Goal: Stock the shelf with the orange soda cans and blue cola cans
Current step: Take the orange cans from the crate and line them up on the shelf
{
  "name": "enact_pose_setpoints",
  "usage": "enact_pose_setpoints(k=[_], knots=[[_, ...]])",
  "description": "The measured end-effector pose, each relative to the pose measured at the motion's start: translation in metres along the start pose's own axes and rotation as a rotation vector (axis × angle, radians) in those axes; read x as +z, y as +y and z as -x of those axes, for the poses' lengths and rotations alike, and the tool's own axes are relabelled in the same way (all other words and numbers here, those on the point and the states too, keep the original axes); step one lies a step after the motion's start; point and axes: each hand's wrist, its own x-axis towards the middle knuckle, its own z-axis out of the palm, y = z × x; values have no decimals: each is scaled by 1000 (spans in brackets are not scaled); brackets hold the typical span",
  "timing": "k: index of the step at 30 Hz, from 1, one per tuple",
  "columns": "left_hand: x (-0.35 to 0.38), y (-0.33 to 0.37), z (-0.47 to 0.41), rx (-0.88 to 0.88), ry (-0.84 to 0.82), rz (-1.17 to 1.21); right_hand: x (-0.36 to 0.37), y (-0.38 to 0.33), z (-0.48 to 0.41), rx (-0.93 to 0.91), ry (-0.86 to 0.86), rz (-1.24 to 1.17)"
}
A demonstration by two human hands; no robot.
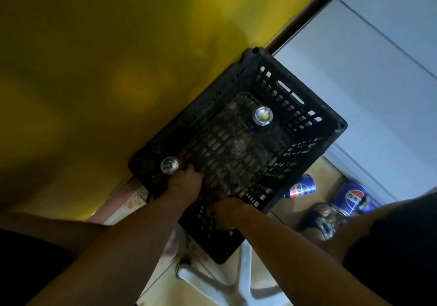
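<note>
Crate point(305, 107) holds two upright cans point(262, 116); blue cola cans point(302, 186) lie on floor point(316, 171) beside. Your left hand point(186, 180), right hand point(227, 213) reach inside; finger state unreadable. Stocking likely unfinished.

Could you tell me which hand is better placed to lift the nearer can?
Probably left: the left hand is beside the nearer can in the crate; the right hand sits farther away.

one black crate point(227, 144), two cans point(263, 116) inside, at least three blue cola cans point(300, 187).
</note>
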Motion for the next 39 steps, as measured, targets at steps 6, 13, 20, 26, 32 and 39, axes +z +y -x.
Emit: enact_pose_setpoints(k=[6, 13, 20, 26, 32, 39], knots=[[-31, 0, 27, 32, 90, 170, -24, -1, 39, 93, 205, 21], [-110, -1, 81, 49, 329, 243, -88, 24, 113, 124, 458, -180], [-204, 3, 155, 103, 609, 669, -170, 44, 239, 56, 892, -785], [-241, -4, 191, 232, 608, 1640, -174, 53, 313, -127, 1074, -1292], [-242, 36, 201, 458, 359, 2276, -177, 31, 317, -368, 1073, -1782], [-243, 68, 206, 608, 143, 2301, -178, 34, 333, -478, 872, -2103]])
